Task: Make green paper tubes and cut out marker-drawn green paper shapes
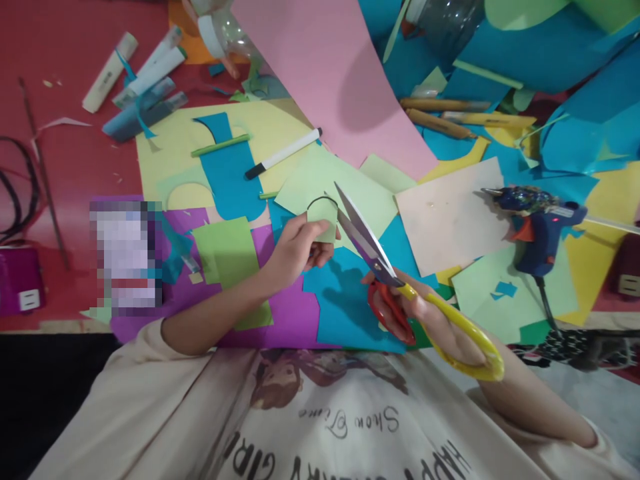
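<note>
My left hand (295,250) is closed on a small light-green paper piece (324,217) with a black curved line drawn along its top. My right hand (435,323) grips a pair of scissors (380,263) with one red and one yellow handle. The blades are parted and point up-left, their tips touching the right edge of the green piece. Both hands hover over a spread of coloured paper sheets on a red table (75,167).
A blue glue gun (537,227) lies at the right with its cord running down. A black-capped white marker (283,155) rests on yellow paper. Several markers (140,80) lie at top left. A big pink sheet (330,73), wooden sticks (440,113) and a plastic bottle (225,33) sit behind.
</note>
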`<action>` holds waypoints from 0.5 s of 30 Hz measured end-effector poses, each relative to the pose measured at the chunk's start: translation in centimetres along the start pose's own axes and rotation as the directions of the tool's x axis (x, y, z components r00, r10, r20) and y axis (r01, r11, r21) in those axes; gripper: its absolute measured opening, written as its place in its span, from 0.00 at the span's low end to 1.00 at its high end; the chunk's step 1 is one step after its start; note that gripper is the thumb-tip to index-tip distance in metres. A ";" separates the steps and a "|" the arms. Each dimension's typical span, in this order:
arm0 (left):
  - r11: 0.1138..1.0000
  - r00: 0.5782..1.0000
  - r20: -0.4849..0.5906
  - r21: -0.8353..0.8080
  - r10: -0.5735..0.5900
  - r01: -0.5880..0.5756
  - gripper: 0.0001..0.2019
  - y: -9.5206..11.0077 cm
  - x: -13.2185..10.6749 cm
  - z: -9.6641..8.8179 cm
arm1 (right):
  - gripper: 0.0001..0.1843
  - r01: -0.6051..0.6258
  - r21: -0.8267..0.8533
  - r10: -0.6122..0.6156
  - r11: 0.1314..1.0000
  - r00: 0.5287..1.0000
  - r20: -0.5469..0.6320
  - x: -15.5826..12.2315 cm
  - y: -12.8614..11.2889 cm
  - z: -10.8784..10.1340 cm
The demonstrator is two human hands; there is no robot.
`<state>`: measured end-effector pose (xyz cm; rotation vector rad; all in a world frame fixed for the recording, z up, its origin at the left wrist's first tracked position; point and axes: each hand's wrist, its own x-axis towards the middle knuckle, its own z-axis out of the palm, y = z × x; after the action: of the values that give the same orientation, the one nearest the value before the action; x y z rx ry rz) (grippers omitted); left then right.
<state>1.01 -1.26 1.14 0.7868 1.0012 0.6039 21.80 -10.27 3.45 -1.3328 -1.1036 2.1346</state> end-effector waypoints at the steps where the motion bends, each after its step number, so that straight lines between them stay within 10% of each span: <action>1: 1.000 1.000 -0.007 0.009 -0.011 0.011 0.08 0.1 0.0 0.1 | 0.36 0.007 0.039 -0.007 0.999 1.000 0.006 0.3 0.1 0.1; 15: 0.992 0.998 -0.069 0.122 -0.008 0.016 0.09 0.1 -0.5 0.4 | 0.38 0.032 0.094 -0.033 0.995 0.999 0.001 1.4 -0.3 0.9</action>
<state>1.16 -1.69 1.53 0.8720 1.1135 0.5661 20.33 -9.53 3.09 -1.2612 -1.0058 2.1381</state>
